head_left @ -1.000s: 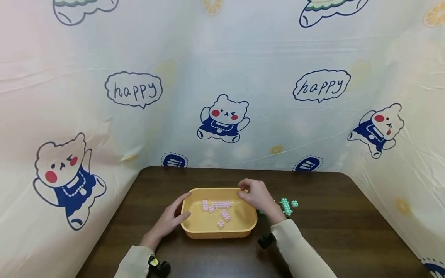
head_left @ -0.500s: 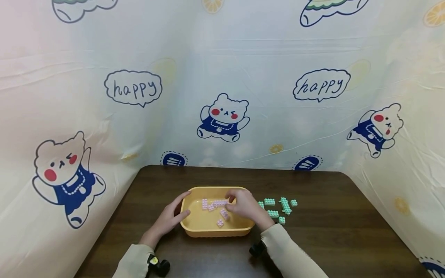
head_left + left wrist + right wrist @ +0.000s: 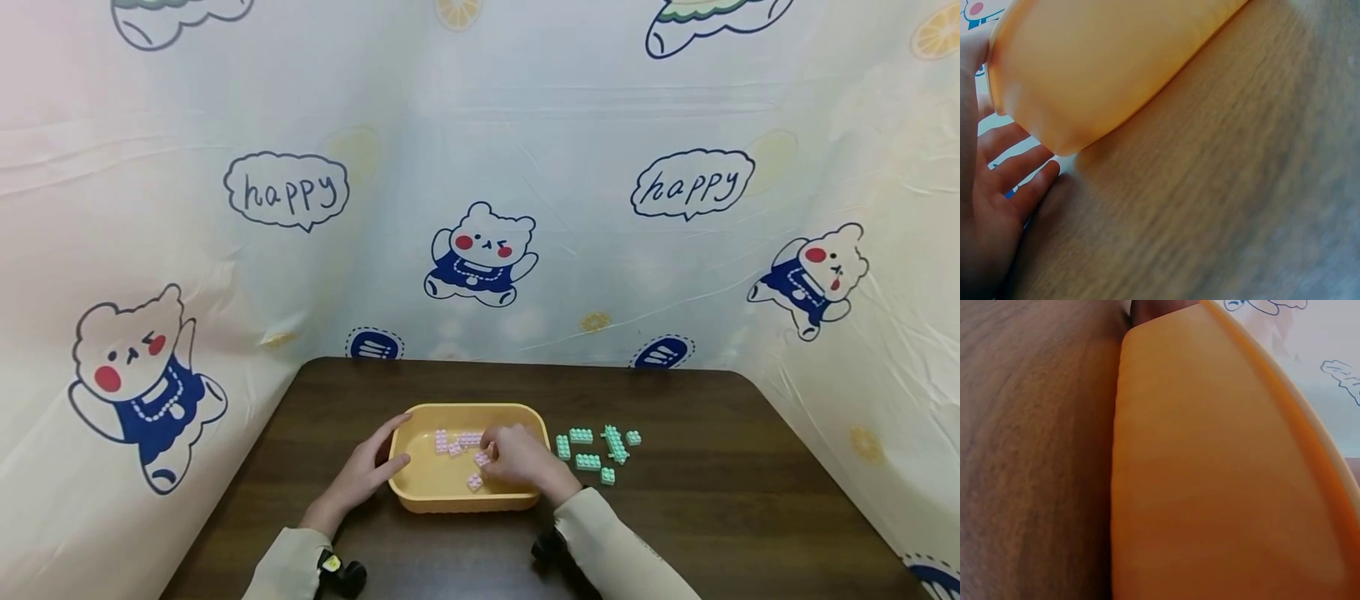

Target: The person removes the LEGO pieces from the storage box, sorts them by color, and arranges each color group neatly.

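A yellow plastic tub (image 3: 427, 477) holds several pink toy building bricks (image 3: 441, 442). My left hand (image 3: 362, 473) holds the tub's left end, its thumb over the rim. In the left wrist view, the fingers (image 3: 1013, 164) lie against the outside of the tub wall (image 3: 1097, 69). My right hand (image 3: 519, 457) reaches inside the tub with bent fingers, right beside a pink brick (image 3: 482, 458) and the end of a longer pink one (image 3: 469, 438). Whether its fingertips pinch a brick is hidden. The right wrist view shows mostly the tub's side (image 3: 1210, 456).
Several green bricks (image 3: 588, 462) lie on the dark wooden table (image 3: 697, 483), right of the tub. One longer green piece (image 3: 616, 444) is among them. A printed cloth (image 3: 585, 167) with bears hangs behind and at both sides.
My right hand has moved left and down from the tub's far right rim to the pink bricks inside, uncovering the green bricks. My left hand stays at the tub's left end.
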`<state>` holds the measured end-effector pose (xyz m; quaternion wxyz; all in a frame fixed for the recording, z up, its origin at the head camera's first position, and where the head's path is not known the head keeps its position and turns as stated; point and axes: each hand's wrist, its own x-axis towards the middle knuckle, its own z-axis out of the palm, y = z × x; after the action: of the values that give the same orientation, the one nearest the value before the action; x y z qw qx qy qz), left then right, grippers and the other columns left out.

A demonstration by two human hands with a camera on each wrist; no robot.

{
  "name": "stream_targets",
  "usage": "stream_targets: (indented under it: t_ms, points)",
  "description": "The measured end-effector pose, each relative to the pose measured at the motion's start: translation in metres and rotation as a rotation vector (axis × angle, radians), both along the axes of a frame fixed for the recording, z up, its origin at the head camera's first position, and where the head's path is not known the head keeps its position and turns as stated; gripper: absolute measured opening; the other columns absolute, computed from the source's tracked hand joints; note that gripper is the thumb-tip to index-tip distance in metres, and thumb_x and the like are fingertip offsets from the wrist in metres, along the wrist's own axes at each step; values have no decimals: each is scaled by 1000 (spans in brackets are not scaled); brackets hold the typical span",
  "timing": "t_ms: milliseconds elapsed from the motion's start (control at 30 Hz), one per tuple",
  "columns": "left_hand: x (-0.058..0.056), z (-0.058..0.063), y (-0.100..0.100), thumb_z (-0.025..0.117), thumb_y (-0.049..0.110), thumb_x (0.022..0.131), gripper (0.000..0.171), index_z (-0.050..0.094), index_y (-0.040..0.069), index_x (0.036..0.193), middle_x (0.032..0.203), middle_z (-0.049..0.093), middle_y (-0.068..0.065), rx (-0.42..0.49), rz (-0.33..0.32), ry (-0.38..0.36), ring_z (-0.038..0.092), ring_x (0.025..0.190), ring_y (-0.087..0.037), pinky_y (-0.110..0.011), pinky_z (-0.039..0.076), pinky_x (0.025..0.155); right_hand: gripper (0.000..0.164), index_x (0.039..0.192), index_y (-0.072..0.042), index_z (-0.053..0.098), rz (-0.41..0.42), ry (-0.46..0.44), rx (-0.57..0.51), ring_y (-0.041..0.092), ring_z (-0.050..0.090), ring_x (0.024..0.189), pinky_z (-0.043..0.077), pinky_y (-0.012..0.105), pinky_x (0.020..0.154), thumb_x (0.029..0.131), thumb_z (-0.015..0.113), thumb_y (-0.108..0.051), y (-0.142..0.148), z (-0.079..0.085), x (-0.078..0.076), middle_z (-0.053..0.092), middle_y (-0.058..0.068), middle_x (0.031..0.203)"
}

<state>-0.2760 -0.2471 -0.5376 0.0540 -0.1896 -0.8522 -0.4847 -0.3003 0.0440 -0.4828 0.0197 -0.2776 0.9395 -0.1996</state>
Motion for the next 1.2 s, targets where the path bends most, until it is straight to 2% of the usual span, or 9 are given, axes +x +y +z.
stream_targets:
  t_ms: [267, 400, 600, 833, 1100, 1200]
  points:
    - [-2, -3, -3, 63, 22, 94, 61, 36, 20, 150, 152, 40, -10, 7, -16, 42, 51, 129, -29, -30, 46, 98, 25, 100, -14, 69, 13, -5, 23, 6, 48, 54, 39, 23, 50, 76, 74, -17, -2, -1, 2, 55, -10, 65]
    - [-2, -3, -3, 63, 24, 94, 61, 37, 22, 150, 153, 40, -8, -9, -7, 45, 49, 131, -28, -33, 44, 101, 23, 100, -14, 68, 12, 4, 15, 6, 46, 52, 38, 23, 49, 77, 73, -17, -2, -2, 2, 54, -10, 63]
    - [-2, -1, -3, 62, 25, 95, 61, 36, 20, 150, 153, 39, -10, -19, -12, 52, 49, 131, -31, -39, 44, 102, 17, 96, -15, 69, 6, 17, -18, 5, 50, 57, 41, 22, 52, 83, 73, -25, -1, 2, 1, 58, -10, 69]
    - [-1, -2, -2, 63, 27, 94, 61, 36, 24, 150, 153, 39, -7, -20, 0, 18, 47, 133, -28, -44, 42, 104, 19, 98, -15, 70, 8, 63, -65, 5, 55, 66, 44, 22, 59, 82, 74, -24, 9, 22, 6, 65, -5, 78]
    - [0, 0, -2, 63, 27, 94, 61, 36, 23, 150, 154, 39, -8, -6, -2, 11, 48, 132, -28, -36, 43, 102, 15, 97, -17, 70, 17, 135, -132, 3, 49, 56, 41, 22, 51, 84, 73, -22, 27, 47, 18, 65, -6, 79]
    - [-1, -1, -2, 63, 26, 95, 62, 36, 22, 150, 154, 38, -8, -10, -3, 11, 48, 133, -28, -37, 42, 103, 14, 97, -18, 70, -6, 141, -136, 3, 47, 53, 41, 21, 51, 84, 73, -22, 34, 54, 23, 64, -7, 79]
